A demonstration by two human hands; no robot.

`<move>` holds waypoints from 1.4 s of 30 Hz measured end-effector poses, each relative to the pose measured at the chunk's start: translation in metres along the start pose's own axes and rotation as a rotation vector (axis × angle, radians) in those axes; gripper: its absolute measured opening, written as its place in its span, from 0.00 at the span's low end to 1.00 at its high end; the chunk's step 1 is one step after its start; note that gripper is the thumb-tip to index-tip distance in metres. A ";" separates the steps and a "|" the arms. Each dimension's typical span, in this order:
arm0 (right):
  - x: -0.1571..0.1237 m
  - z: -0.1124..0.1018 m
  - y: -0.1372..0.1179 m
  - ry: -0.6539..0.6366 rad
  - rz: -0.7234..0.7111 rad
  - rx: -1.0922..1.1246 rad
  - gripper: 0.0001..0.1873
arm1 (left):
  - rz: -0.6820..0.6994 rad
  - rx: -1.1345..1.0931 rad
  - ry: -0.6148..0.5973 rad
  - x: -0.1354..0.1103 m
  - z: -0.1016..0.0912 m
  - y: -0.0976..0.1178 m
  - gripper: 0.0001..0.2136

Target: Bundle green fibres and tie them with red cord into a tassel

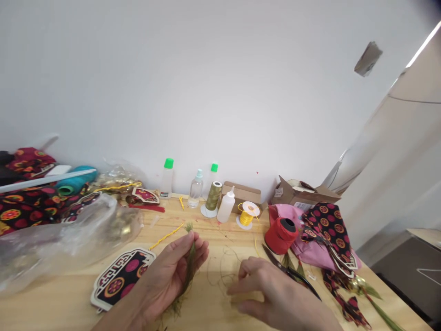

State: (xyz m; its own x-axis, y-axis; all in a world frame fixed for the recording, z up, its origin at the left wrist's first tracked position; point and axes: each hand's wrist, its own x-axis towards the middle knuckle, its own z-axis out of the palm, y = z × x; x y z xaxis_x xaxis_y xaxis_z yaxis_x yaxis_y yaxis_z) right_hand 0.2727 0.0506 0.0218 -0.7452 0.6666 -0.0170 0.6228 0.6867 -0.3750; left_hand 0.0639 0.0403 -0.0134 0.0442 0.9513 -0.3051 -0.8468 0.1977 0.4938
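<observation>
My left hand (168, 269) is closed around a bundle of olive-green threads (190, 266), pinched between thumb and fingers. Its cut tips stick up above the thumb, and the long strands hang down past the palm. Beside it, my right hand (263, 292) hovers low over the table, slightly blurred, with thumb and fingers apart. A loose, thin thread (222, 276) curls on the wood near those fingertips. Left of my left forearm lies a flat black ornament (126, 278) with a pale cut-out border and a yellow cord (167, 236).
Black-handled scissors (287, 272) and a red thread cone (281, 235) are just beyond my right hand. Against the wall stand a green spool (214, 196), a white squeeze bottle (226, 208) and a yellow spool (246, 216). Plastic bags (72, 234) crowd the left; patterned fabric (325, 225) lies right.
</observation>
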 end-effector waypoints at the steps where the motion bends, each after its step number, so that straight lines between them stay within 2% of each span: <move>1: -0.002 -0.001 0.001 0.042 0.017 -0.001 0.07 | -0.004 0.001 -0.010 -0.001 0.000 0.000 0.09; 4: -0.010 -0.005 0.015 0.127 0.130 -0.108 0.07 | -0.012 0.002 -0.061 -0.002 -0.001 0.001 0.08; 9: -0.011 -0.004 0.033 0.000 0.133 -0.262 0.06 | -0.021 -0.016 -0.112 0.002 -0.005 -0.002 0.07; 13: 0.004 -0.001 0.036 -0.067 0.099 -0.231 0.02 | -0.019 -0.032 -0.130 0.005 -0.007 -0.003 0.07; 20: 0.031 0.016 0.034 0.045 -0.034 0.045 0.06 | 0.009 -0.033 -0.111 0.008 -0.010 -0.003 0.05; 23: 0.031 0.010 0.043 0.163 -0.006 0.129 0.08 | -0.002 -0.021 -0.116 0.008 -0.010 -0.003 0.04; 25: 0.027 0.003 0.051 0.202 0.041 0.081 0.07 | -0.007 -0.022 -0.111 0.007 -0.009 -0.004 0.04; 28: 0.023 -0.004 0.056 0.133 0.127 -0.115 0.06 | -0.018 -0.020 -0.083 0.005 -0.008 -0.005 0.04; 31: 0.024 -0.003 0.049 0.008 0.223 -0.325 0.07 | -0.028 -0.020 -0.070 0.005 -0.008 -0.005 0.05; 33: 0.027 0.000 0.042 -0.028 0.277 -0.398 0.09 | -0.025 -0.019 -0.072 0.006 -0.008 -0.005 0.05; 37: 0.025 0.004 0.036 -0.054 0.361 -0.440 0.09 | -0.023 -0.027 -0.097 0.008 -0.009 -0.004 0.05; 40: 0.014 -0.001 0.034 -0.147 0.385 -0.412 0.08 | -0.032 -0.028 -0.098 0.009 -0.010 -0.005 0.06; 42: 0.006 -0.006 0.030 -0.152 0.402 -0.390 0.09 | -0.043 -0.019 -0.101 0.007 -0.009 -0.007 0.05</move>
State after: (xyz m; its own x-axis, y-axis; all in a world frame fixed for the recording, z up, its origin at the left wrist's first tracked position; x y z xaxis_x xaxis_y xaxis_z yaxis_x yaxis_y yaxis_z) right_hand 0.2880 0.0766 0.0158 -0.4399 0.8677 -0.2314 0.8843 0.4634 0.0569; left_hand 0.0655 0.0434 -0.0267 0.1331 0.9611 -0.2419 -0.8526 0.2355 0.4664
